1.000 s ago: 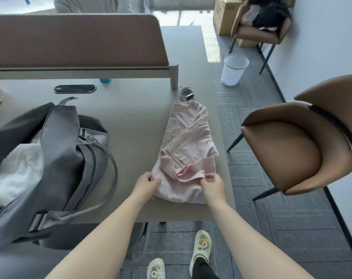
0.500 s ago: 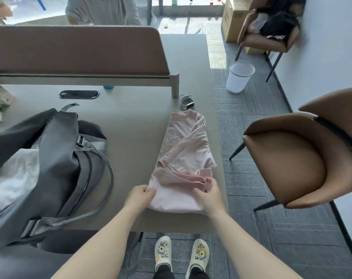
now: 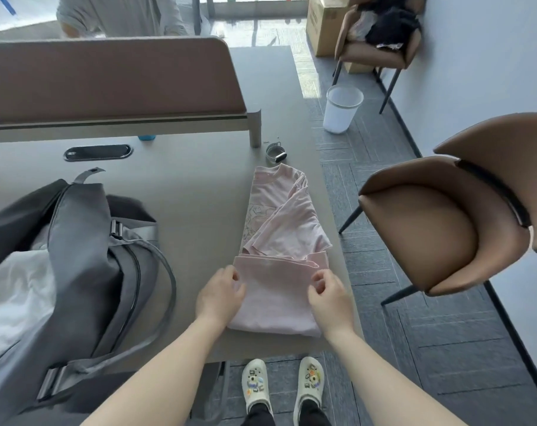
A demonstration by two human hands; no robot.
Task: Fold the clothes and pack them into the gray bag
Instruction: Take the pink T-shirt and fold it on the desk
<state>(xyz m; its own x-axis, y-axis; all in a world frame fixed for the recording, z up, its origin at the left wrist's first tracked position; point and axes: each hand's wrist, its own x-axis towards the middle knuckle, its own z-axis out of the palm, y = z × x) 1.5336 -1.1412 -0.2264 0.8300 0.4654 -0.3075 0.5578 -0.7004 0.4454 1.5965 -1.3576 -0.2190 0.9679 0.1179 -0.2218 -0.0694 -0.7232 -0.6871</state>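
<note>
— Where is the pink shirt (image 3: pixel 284 241) lying?

— It is lying on the gray table (image 3: pixel 193 192), near the right edge. Its bottom part is lying folded up over the rest, close to the person.

— What are the hands doing?

— The left hand (image 3: pixel 219 295) is sitting on the left side of the folded part. Its fingers are curling on the cloth, but I cannot tell if they are pinching it. The right hand (image 3: pixel 328 295) is sitting at the right side of the fold. Its fingers are bending loosely over the cloth and I am not seeing them holding anything.

— So the shirt is lying between the hands?

— Yes, the folded part is lying right between them, and the neck end is pointing away.

— And the gray bag (image 3: pixel 76 272)?

— It is lying open on the table to the left, well apart from the shirt. Something white (image 3: pixel 15 296) is showing inside it.
</note>
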